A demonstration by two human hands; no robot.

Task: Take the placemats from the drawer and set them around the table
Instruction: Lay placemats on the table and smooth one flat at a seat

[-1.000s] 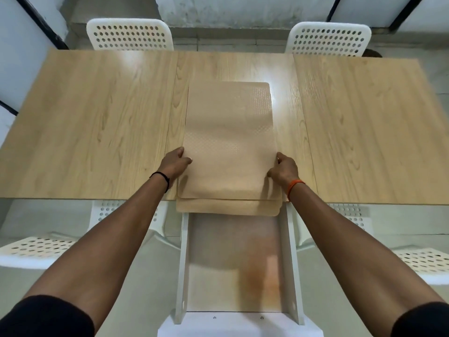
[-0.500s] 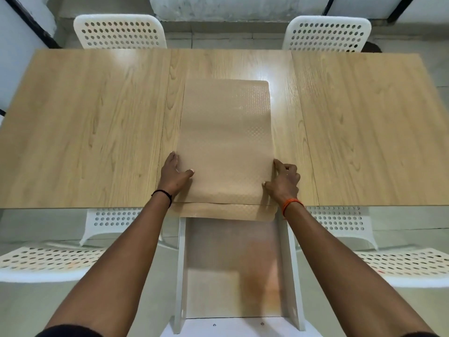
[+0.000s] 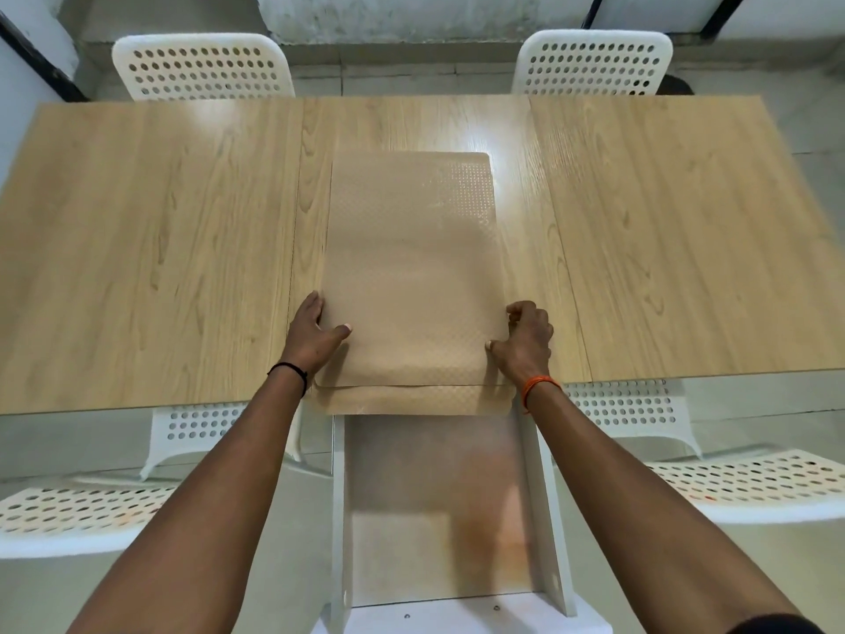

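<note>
A stack of tan textured placemats (image 3: 411, 267) lies lengthwise on the middle of the wooden table (image 3: 160, 249), its near end hanging a little over the table's front edge. A lower mat peeks out under the top one at that end. My left hand (image 3: 315, 334) grips the stack's left edge, thumb on top. On the right edge, my right hand (image 3: 526, 340) pinches the stack with curled fingers. Below the table's front edge the white drawer (image 3: 439, 510) stands pulled out, with only its bare bottom showing.
Two white perforated chairs stand at the far side, one far left chair (image 3: 201, 66) and one far right chair (image 3: 594, 61). Two more sit at the near side, the near left chair (image 3: 91, 510) and near right chair (image 3: 740, 487), flanking the drawer.
The view has shifted slightly as my head moved. My hands have slid a little along the stack's side edges; the stack stays in the same place on the table.
</note>
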